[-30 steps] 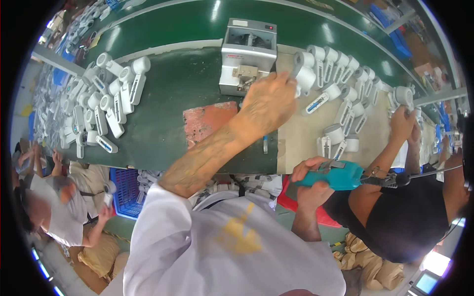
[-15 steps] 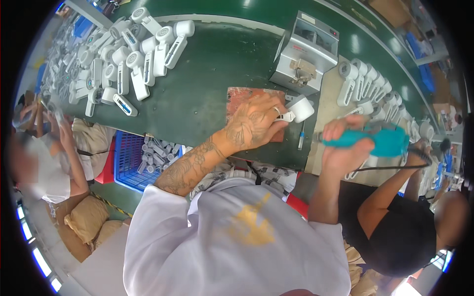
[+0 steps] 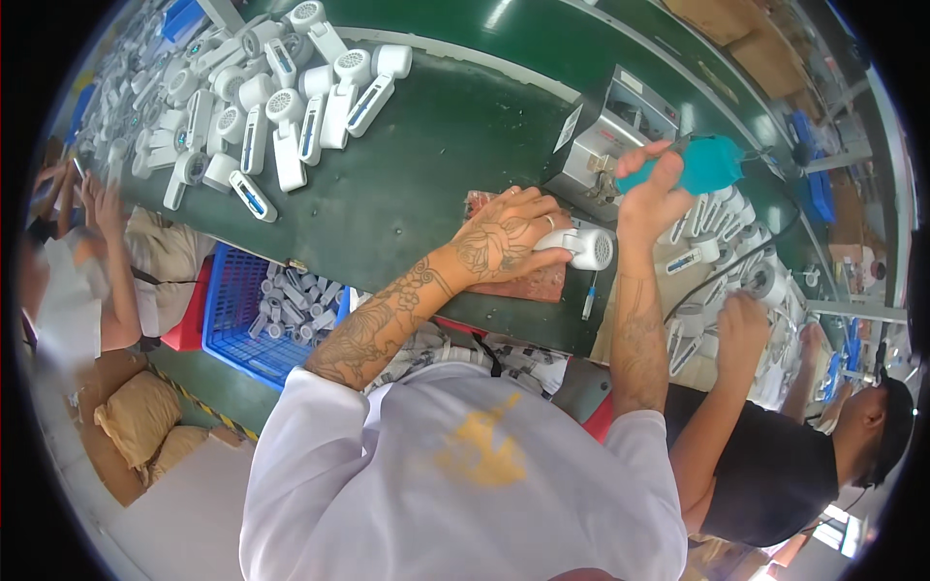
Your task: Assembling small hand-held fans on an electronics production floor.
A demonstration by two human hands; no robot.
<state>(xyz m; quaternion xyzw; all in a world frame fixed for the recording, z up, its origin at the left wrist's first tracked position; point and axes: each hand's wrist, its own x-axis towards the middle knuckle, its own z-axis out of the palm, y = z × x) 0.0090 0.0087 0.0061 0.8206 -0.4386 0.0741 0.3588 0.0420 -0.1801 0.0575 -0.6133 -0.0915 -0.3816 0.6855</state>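
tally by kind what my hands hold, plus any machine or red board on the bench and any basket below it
White unit: 1, in the left hand
Teal tool: 1, in the right hand
Machine: 1, grey
Red board: 1, partly under the left hand
Basket: 1, blue
Total: 5

Clock centred on left hand (image 3: 509, 232). Passage: over green surface (image 3: 441, 140) at 11 o'clock, between white fan pile (image 3: 254, 138) at 10 and silver machine (image 3: 589, 145) at 1–2. Blocked: held fan (image 3: 588, 249) at 3; farther out, right hand (image 3: 656, 198) gripping teal tool (image 3: 705, 167) at 2–3, with cable (image 3: 717, 271) trailing.
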